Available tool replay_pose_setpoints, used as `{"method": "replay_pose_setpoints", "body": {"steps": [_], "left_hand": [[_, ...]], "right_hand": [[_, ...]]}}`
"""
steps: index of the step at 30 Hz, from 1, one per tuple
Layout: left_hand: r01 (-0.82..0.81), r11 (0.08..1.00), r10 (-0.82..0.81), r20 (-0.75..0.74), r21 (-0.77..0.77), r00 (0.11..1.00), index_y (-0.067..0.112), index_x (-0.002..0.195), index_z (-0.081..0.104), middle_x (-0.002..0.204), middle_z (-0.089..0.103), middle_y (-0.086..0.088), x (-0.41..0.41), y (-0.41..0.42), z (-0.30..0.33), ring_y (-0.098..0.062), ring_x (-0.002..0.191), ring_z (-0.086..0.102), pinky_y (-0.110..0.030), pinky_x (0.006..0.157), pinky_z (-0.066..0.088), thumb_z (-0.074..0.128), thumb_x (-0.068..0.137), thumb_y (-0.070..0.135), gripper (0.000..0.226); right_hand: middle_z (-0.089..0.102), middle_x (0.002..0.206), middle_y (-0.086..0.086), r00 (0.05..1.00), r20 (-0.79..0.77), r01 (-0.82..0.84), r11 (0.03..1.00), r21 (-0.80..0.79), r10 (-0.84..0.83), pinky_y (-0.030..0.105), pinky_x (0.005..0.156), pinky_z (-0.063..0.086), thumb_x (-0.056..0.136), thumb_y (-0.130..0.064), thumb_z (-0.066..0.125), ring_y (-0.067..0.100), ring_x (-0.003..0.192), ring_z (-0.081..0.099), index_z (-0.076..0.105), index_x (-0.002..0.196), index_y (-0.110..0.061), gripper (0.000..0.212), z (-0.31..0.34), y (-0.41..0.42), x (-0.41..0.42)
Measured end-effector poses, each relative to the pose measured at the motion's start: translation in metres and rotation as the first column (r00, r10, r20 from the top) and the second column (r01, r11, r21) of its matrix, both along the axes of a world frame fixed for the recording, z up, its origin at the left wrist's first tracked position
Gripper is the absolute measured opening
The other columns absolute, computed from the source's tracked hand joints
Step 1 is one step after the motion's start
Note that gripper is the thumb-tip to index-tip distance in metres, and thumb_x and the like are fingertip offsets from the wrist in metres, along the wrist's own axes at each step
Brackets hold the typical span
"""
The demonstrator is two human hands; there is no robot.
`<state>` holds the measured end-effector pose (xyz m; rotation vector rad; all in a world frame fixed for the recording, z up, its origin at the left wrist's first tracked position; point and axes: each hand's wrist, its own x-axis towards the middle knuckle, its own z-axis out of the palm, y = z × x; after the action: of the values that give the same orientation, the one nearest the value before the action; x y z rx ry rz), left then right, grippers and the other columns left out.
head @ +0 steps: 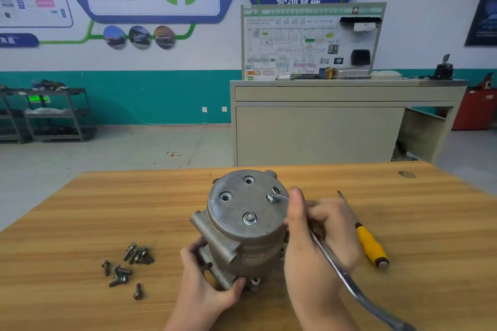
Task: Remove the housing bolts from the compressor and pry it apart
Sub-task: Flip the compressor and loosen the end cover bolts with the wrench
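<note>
Right hand (pixel 320 239) gripping wrench (pixel 349 277), left hand (pixel 207 277) holding compressor (pixel 242 223) (upright), bolts (pixel 129 266) left, perhaps screwdriver (pixel 371 246) right.

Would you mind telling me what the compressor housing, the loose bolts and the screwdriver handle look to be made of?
Compressor housing: probably cast aluminium, judging by its dull grey, slightly mottled, unpainted surface.
Loose bolts: likely steel, dark grey with a faint metallic sheen.
Screwdriver handle: seemingly plastic, smooth glossy yellow with a dark band and a metal-looking end cap.

Wrench (pixel 347 274) handle cut off by bottom edge, below compressor (pixel 242 226); mid-shaft hidden inside right hand (pixel 320 239); compressor base hidden behind left hand (pixel 207 282).
</note>
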<state>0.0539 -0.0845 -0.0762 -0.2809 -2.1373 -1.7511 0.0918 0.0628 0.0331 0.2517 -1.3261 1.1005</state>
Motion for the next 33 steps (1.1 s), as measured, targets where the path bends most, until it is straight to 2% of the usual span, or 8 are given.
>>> {"method": "replay_pose_setpoints", "body": {"steps": [10, 15, 17, 19, 21, 23, 29, 33], "left_hand": [[0.049, 0.999, -0.049, 0.021, 0.001, 0.999, 0.018, 0.116, 0.031, 0.125, 0.048, -0.014, 0.005, -0.003, 0.001, -0.022, 0.116, 0.054, -0.019, 0.096, 0.044, 0.080, 0.037, 0.045, 0.097], [0.082, 0.996, -0.081, 0.023, -0.036, 0.996, 0.021, 0.117, 0.030, 0.126, 0.049, -0.014, 0.003, -0.007, 0.001, -0.019, 0.117, 0.053, -0.010, 0.093, 0.041, 0.090, 0.052, 0.014, 0.089], [0.079, 0.996, -0.079, 0.009, -0.028, 0.997, 0.022, 0.115, 0.030, 0.124, 0.050, -0.014, 0.004, -0.008, 0.002, -0.018, 0.115, 0.054, -0.007, 0.089, 0.041, 0.089, 0.050, 0.016, 0.088], [0.070, 0.997, -0.070, 0.008, -0.028, 0.998, 0.022, 0.115, 0.030, 0.124, 0.049, -0.012, 0.004, -0.007, 0.003, -0.015, 0.114, 0.054, -0.005, 0.088, 0.041, 0.085, 0.045, 0.026, 0.089], [0.073, 0.997, -0.073, 0.008, -0.025, 0.997, 0.024, 0.115, 0.030, 0.125, 0.048, -0.011, 0.004, -0.005, 0.003, -0.015, 0.116, 0.053, -0.005, 0.089, 0.041, 0.084, 0.044, 0.028, 0.089], [0.072, 0.997, -0.072, 0.007, -0.021, 0.997, 0.018, 0.119, 0.030, 0.126, 0.047, -0.012, 0.003, -0.003, 0.003, -0.017, 0.116, 0.053, -0.009, 0.091, 0.042, 0.084, 0.040, 0.038, 0.097], [0.055, 0.998, -0.055, 0.018, -0.008, 0.998, 0.012, 0.118, 0.029, 0.123, 0.049, -0.016, 0.002, 0.000, 0.002, -0.021, 0.114, 0.055, -0.013, 0.091, 0.045, 0.084, 0.037, 0.035, 0.100], [0.059, 0.998, -0.059, -0.003, 0.014, 0.998, 0.020, 0.113, 0.031, 0.116, 0.052, -0.008, 0.001, -0.004, 0.002, -0.011, 0.105, 0.057, -0.013, 0.089, 0.046, 0.082, 0.036, 0.040, 0.094]], "right_hand": [[0.047, 0.066, 0.001, 0.993, 0.064, 0.091, 0.984, 0.152, -0.102, 0.020, 0.052, 0.041, 0.088, -0.011, 0.065, 0.016, 0.055, 0.053, 0.045, 0.052, -0.005, 0.041, -0.005, -0.015, 0.005], [0.061, 0.066, -0.011, 0.962, 0.128, -0.246, 0.969, 0.025, 0.241, 0.009, 0.065, 0.042, 0.084, -0.022, 0.066, -0.002, 0.067, 0.059, 0.051, 0.057, -0.022, 0.031, -0.011, 0.024, 0.007], [0.065, 0.063, -0.005, 0.811, 0.251, -0.493, 0.849, -0.191, 0.528, 0.014, 0.057, 0.046, 0.074, -0.037, 0.073, 0.003, 0.058, 0.060, 0.061, 0.056, -0.022, 0.027, 0.000, 0.047, -0.004], [0.067, 0.062, 0.003, 0.487, 0.337, -0.702, 0.591, -0.399, 0.806, 0.016, 0.044, 0.044, 0.056, -0.052, 0.086, 0.007, 0.045, 0.055, 0.067, 0.055, -0.023, 0.034, 0.016, 0.072, -0.023], [0.067, 0.062, 0.003, 0.223, 0.370, -0.732, 0.405, -0.547, 0.902, 0.013, 0.036, 0.039, 0.044, -0.052, 0.091, 0.006, 0.040, 0.051, 0.067, 0.052, -0.020, 0.041, 0.032, 0.087, -0.050], [0.063, 0.057, 0.002, 0.067, 0.361, -0.698, 0.302, -0.649, 0.930, 0.011, 0.033, 0.035, 0.061, -0.042, 0.082, 0.003, 0.036, 0.047, 0.063, 0.052, -0.017, 0.033, 0.046, 0.086, -0.075], [0.051, 0.049, -0.004, -0.048, 0.436, -0.684, 0.288, -0.671, 0.899, 0.012, 0.031, 0.017, 0.094, -0.031, 0.047, 0.001, 0.027, 0.031, 0.046, 0.073, -0.012, 0.028, 0.066, 0.051, -0.111], [0.057, 0.052, -0.002, 0.104, 0.257, -0.699, 0.255, -0.669, 0.961, 0.011, 0.032, 0.035, 0.078, -0.033, 0.059, 0.002, 0.035, 0.046, 0.051, 0.072, -0.014, 0.021, 0.080, 0.056, -0.087]]}}
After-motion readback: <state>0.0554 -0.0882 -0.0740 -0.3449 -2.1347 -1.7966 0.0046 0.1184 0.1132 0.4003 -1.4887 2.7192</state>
